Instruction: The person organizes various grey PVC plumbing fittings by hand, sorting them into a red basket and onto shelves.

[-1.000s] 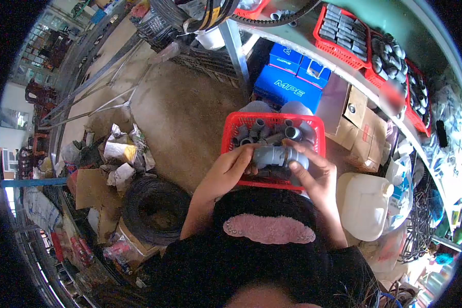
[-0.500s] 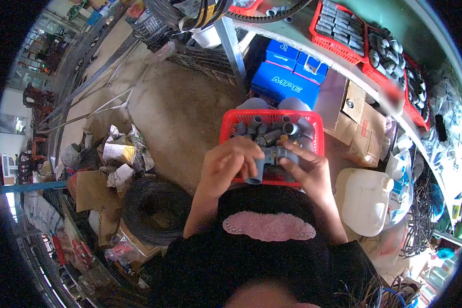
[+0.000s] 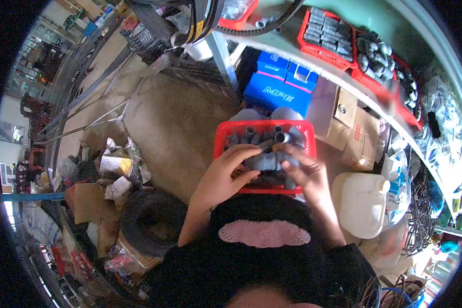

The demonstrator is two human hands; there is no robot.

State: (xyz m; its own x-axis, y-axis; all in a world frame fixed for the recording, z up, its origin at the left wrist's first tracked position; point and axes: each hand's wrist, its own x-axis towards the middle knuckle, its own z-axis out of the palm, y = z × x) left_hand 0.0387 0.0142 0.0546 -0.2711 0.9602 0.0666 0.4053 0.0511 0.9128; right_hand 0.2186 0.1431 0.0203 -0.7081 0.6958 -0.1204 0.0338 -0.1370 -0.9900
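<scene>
A red plastic basket (image 3: pixel 309 146) full of grey pipe fittings (image 3: pixel 248 134) stands in front of my body. Above its near half, a grey fitting (image 3: pixel 263 162) is held between both hands. My left hand (image 3: pixel 230 173) has its fingers curled round the fitting's left end. On the other end, the fingers and thumb of my right hand (image 3: pixel 304 172) are closed. A small yellowish piece near the right fingertips is too blurred to make out.
Blue boxes (image 3: pixel 277 95) and a cardboard box (image 3: pixel 355 137) lie beyond the basket. Red baskets of fittings (image 3: pixel 327 38) line the shelf at upper right. A white jerrycan (image 3: pixel 361 205) stands right, a black coil (image 3: pixel 154 222) left.
The grey fitting has turned from pointing down toward me to lying roughly level. My left hand has shifted with it, its fingers now round its left end. The whole view has moved slightly.
</scene>
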